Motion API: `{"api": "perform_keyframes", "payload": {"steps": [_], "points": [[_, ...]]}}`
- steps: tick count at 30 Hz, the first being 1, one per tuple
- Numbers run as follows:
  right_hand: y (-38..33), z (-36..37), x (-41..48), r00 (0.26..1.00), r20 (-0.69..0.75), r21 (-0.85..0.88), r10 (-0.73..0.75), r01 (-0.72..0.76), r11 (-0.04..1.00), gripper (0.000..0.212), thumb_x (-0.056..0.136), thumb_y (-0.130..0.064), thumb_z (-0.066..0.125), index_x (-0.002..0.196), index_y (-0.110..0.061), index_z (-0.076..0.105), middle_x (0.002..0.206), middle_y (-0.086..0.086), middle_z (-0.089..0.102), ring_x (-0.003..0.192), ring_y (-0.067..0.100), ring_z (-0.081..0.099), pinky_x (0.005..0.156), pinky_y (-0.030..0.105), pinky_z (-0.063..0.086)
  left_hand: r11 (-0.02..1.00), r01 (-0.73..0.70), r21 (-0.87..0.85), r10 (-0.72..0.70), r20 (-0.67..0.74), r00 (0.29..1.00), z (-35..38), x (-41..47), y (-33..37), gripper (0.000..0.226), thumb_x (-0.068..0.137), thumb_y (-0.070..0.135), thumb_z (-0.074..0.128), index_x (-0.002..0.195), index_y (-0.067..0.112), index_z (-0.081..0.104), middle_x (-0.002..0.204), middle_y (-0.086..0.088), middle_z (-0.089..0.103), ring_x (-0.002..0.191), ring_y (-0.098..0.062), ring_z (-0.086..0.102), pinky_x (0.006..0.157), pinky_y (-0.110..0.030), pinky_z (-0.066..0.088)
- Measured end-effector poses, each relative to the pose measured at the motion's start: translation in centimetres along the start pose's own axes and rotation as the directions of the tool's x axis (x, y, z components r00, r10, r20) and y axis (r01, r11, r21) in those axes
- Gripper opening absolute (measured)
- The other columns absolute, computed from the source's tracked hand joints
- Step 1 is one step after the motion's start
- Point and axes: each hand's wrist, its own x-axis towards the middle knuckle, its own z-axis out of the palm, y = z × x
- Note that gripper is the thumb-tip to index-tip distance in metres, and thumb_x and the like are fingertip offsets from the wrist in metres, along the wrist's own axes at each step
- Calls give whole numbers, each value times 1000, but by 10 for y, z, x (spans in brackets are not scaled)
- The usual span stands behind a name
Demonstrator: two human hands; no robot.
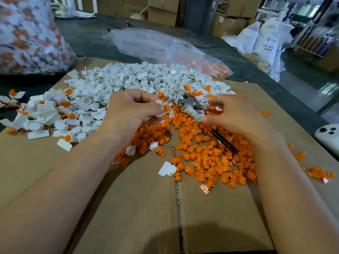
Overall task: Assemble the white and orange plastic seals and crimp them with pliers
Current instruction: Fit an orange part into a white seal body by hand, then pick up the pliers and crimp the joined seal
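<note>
Our left hand pinches one seal between thumb and fingers. Its orange insert seems to sit already in the white body, and we hold it up, turned toward the tool, so that the jaws can reach it. Our right hand grips the pliers, fingers curled round the wrapped handle. The metal head is just beside the seal and, as far as we can see, not yet on it. We judge that the crimp comes next.

The loose white bodies lie heaped beyond the fingers. The orange inserts lie under the right fingers and nearer to us. Both are close, so either hand can take a piece without a long reach. To the left of the left fingers lies a smaller heap of joined seals, probably put aside as finished. All rests on a cardboard sheet spread over the bench, we think to keep the small parts together.
</note>
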Motion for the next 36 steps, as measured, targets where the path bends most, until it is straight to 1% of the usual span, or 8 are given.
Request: {"api": "perform_keyframes", "payload": {"steps": [4,13,17,20,25,28,32,36], "points": [[7,-4,1,982,170,-112,78,-60,992,79,72,-48,71,138,-21,38,144,4,38,130,23,35,98,33,32,1000,0,2,0,-6,1000,-1,0,0,20,72,-9,68,62,8,63,51,-3,64,50,-14,63,49,-19,52],[9,-6,0,931,305,-255,200,-122,959,100,64,-54,73,143,-15,25,148,6,30,132,25,31,101,34,31,999,16,-30,-16,-18,1000,-2,0,0,16,73,-7,68,66,6,63,52,-2,64,50,-13,63,49,-19,52],[5,-4,0,950,228,-258,214,-153,954,69,63,-44,78,118,-14,50,115,5,53,98,21,50,79,34,43,996,36,-77,-38,-25,999,-2,1,-1,14,73,-6,68,69,6,63,53,0,65,50,-14,65,48,-19,52],[2,-5,-2,985,71,-220,160,-141,965,37,65,-31,72,93,-11,58,84,6,55,73,19,51,55,29,39,992,49,-116,-52,-22,998,-3,3,-2,11,73,-5,67,73,5,63,54,-2,65,53,-14,67,48,-17,51],[-5,-10,-5,994,-51,-154,98,-105,983,43,75,-22,63,113,-3,55,103,14,59,91,29,54,79,43,49,982,65,-178,-71,-29,997,-5,5,-2,10,76,-6,65,74,4,62,56,-2,65,56,-14,67,48,-16,50],[-10,-7,-5,996,-88,-84,15,-23,996,41,82,-19,56,121,-9,47,97,4,51,86,21,48,71,33,41,978,44,-205,-53,-42,998,-5,6,-2,12,76,-6,64,73,4,61,56,-1,65,55,-13,66,49,-16,50],[-16,-3,-6,963,-247,-75,-110,94,993,17,89,-31,50,96,-15,51,80,-4,47,78,14,41,59,27,29,967,-3,-255,-18,-80,997,-5,6,-2,14,78,-7,63,72,6,59,54,1,65,54,-12,66,51,-16,51],[-28,1,-10,927,-315,-212,-203,140,967,41,83,-55,40,94,-18,54,85,-7,46,88,16,37,75,35,29,951,-65,-302,26,-133,991,-6,6,-1,18,78,-7,62,71,8,58,55,2,65,59,-14,68,53,-17,51]]}}
